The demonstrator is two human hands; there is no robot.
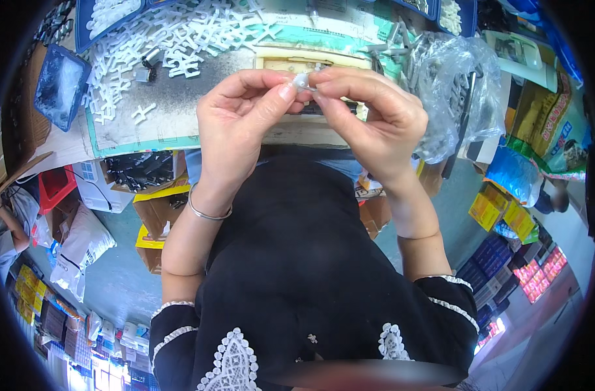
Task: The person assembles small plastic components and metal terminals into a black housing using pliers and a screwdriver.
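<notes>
Both hands meet above the near edge of the worktable (173,140). Between their fingertips is a small white plastic part (301,81), partly covered by the fingers. My left hand (245,111) pinches it from the left with thumb and forefinger. From the other side, the thumb and fingers of my right hand (375,107) close on the part's right end. A cream-coloured tray (274,55) lies just behind the hands, its contents mostly hidden. To the left spreads a heap of white branching plastic pieces (173,42), with one loose white piece (143,113) nearer to me.
A blue bin (60,86) stands at the table's left, another blue bin (82,29) holding white parts behind it. Clear plastic bags (457,85) bulge at the right. Below the table are boxes of black parts (147,173). Another person's arm (10,225) shows at far left.
</notes>
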